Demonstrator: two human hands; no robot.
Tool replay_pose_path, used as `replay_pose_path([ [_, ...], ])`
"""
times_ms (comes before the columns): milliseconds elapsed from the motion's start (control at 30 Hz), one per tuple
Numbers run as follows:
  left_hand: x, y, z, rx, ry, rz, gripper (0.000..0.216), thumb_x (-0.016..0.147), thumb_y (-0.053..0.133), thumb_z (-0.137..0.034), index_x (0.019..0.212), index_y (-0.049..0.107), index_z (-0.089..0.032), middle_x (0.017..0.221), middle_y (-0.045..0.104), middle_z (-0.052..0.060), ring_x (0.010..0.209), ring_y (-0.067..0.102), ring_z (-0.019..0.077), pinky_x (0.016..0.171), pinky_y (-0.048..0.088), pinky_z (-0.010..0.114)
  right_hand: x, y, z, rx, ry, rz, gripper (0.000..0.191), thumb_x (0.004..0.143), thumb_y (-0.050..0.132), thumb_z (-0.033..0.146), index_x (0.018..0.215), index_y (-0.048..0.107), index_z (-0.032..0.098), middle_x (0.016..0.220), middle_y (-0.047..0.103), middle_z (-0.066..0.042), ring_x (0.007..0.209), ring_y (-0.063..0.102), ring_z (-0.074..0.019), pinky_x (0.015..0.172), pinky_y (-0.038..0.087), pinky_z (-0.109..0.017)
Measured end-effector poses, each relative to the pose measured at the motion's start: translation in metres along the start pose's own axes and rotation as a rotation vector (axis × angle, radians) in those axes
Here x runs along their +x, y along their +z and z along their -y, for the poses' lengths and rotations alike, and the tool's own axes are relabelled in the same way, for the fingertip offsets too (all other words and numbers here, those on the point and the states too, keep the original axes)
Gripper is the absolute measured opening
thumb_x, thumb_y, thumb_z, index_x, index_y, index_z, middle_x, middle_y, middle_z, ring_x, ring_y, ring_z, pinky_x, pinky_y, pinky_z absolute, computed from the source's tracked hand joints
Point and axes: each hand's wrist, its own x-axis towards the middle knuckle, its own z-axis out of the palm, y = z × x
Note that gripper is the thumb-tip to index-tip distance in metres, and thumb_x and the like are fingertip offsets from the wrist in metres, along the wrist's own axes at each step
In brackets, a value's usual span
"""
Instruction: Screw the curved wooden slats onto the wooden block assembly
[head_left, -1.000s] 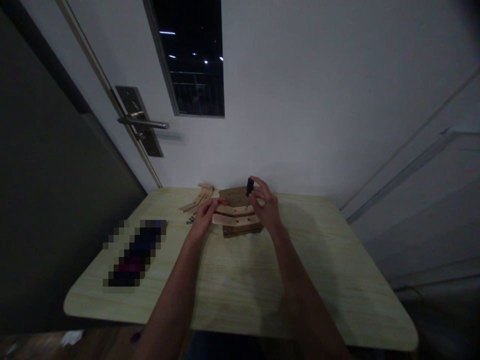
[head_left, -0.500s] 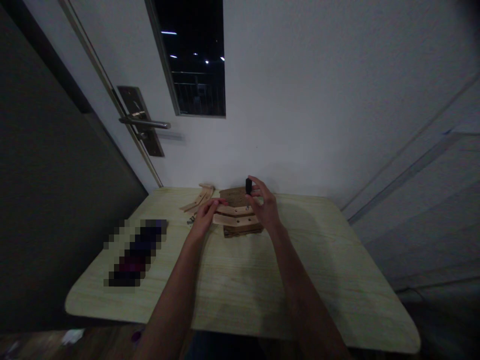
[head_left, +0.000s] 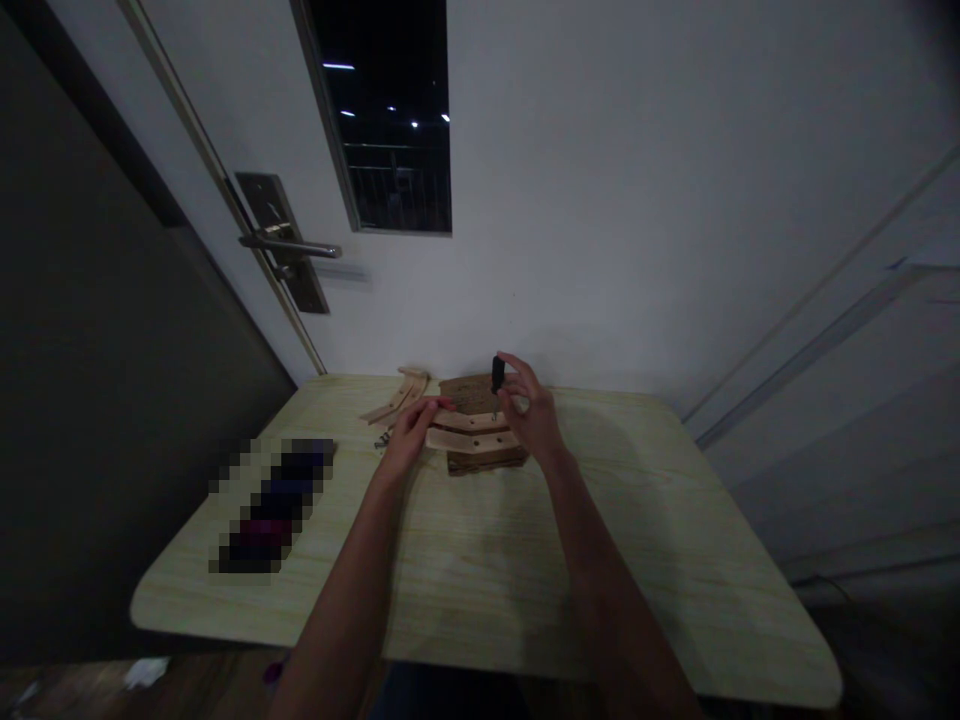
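In my right hand [head_left: 534, 415] is a screwdriver [head_left: 498, 373] with a black handle, held upright by the fingers. Its tip points down at a small screw [head_left: 494, 416] at the right part of a bent wooden piece [head_left: 454, 421]. My left hand [head_left: 414, 425] is closed on the left end of that piece. A second bent wooden piece [head_left: 459, 441] with dark holes lies just in front of it. Both pieces rest over a brown corrugated cardboard block [head_left: 487, 463]. My right palm hides their right ends.
More wooden pieces [head_left: 397, 398] lie behind my left hand, and several small metal screws [head_left: 382, 440] beside it. A blurred-out dark object [head_left: 277, 505] is on the left of the table [head_left: 465, 580]. Behind stands a white door [head_left: 585, 200] with a metal handle [head_left: 292, 245].
The fingers of my right hand have shifted slightly around the screwdriver, and more of its shaft shows. My left hand and the wooden pieces stay in place.
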Motion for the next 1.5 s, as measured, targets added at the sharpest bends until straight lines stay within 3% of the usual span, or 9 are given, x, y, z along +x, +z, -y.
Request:
replay_pose_path([
  [167, 0.0009, -0.0001, 0.0036, -0.02, -0.011, -0.003, 0.049, 0.08, 0.059, -0.061, 0.095, 0.074, -0.017, 0.101, 0.075, 0.01, 0.097, 0.066, 0.0238, 0.09, 0.048, 0.033, 0.0012, 0.0015, -0.0008, -0.052, -0.043, -0.011, 0.043, 0.091, 0.053, 0.026, 0.134, 0.051, 0.027, 0.115, 0.068, -0.006, 0.086, 0.07, -0.0175, 0.082, 0.06, -0.036],
  [333, 0.0014, -0.0008, 0.0062, -0.028, -0.021, 0.01, 0.049, 0.081, 0.059, -0.061, 0.097, 0.073, -0.016, 0.104, 0.074, 0.01, 0.099, 0.066, 0.0242, 0.09, 0.048, 0.033, 0.0014, 0.0019, -0.0012, -0.084, -0.036, -0.012, 0.048, 0.09, 0.056, 0.026, 0.137, 0.049, 0.026, 0.111, 0.069, -0.006, 0.08, 0.068, -0.0167, 0.08, 0.059, -0.035],
  [467, 0.0011, -0.0002, 0.0044, -0.034, -0.026, 0.008, 0.05, 0.08, 0.06, -0.061, 0.098, 0.073, -0.017, 0.102, 0.074, 0.01, 0.096, 0.066, 0.0238, 0.089, 0.049, 0.034, 0.0013, 0.0024, -0.0036, -0.086, -0.042, -0.015, 0.045, 0.09, 0.056, 0.03, 0.135, 0.051, 0.027, 0.12, 0.066, -0.007, 0.083, 0.068, -0.0169, 0.082, 0.059, -0.036],
  [767, -0.0004, 0.001, 0.0008, -0.018, -0.025, -0.003, 0.05, 0.08, 0.059, -0.062, 0.096, 0.073, -0.017, 0.102, 0.074, 0.011, 0.096, 0.066, 0.0244, 0.088, 0.049, 0.034, -0.0006, 0.0009, -0.0014, -0.021, 0.005, -0.008, 0.045, 0.092, 0.053, 0.031, 0.136, 0.049, 0.026, 0.104, 0.07, -0.006, 0.086, 0.071, -0.0183, 0.079, 0.06, -0.035],
  [1067, 0.0002, 0.0012, 0.0009, -0.014, -0.015, -0.007, 0.05, 0.08, 0.059, -0.061, 0.095, 0.073, -0.017, 0.1, 0.074, 0.01, 0.095, 0.066, 0.0239, 0.089, 0.049, 0.034, 0.0005, 0.0033, -0.005, -0.034, 0.002, -0.012, 0.049, 0.088, 0.059, 0.024, 0.136, 0.05, 0.028, 0.108, 0.069, -0.005, 0.08, 0.068, -0.0164, 0.078, 0.06, -0.035],
  [1300, 0.0006, 0.001, 0.0026, -0.031, -0.02, -0.005, 0.05, 0.079, 0.06, -0.062, 0.095, 0.073, -0.017, 0.099, 0.074, 0.009, 0.096, 0.066, 0.0241, 0.089, 0.05, 0.035, 0.0013, 0.0018, -0.0035, -0.08, -0.035, -0.007, 0.047, 0.089, 0.058, 0.026, 0.135, 0.051, 0.028, 0.126, 0.064, -0.007, 0.086, 0.068, -0.0168, 0.083, 0.059, -0.036],
  [1500, -0.0007, 0.0017, -0.0001, -0.045, -0.032, -0.016, 0.052, 0.077, 0.061, -0.064, 0.095, 0.073, -0.016, 0.097, 0.075, 0.009, 0.091, 0.066, 0.0227, 0.085, 0.05, 0.033, 0.0007, 0.0004, -0.002, -0.033, -0.017, 0.001, 0.044, 0.091, 0.052, 0.027, 0.135, 0.049, 0.027, 0.111, 0.069, -0.006, 0.089, 0.07, -0.0182, 0.082, 0.06, -0.037],
])
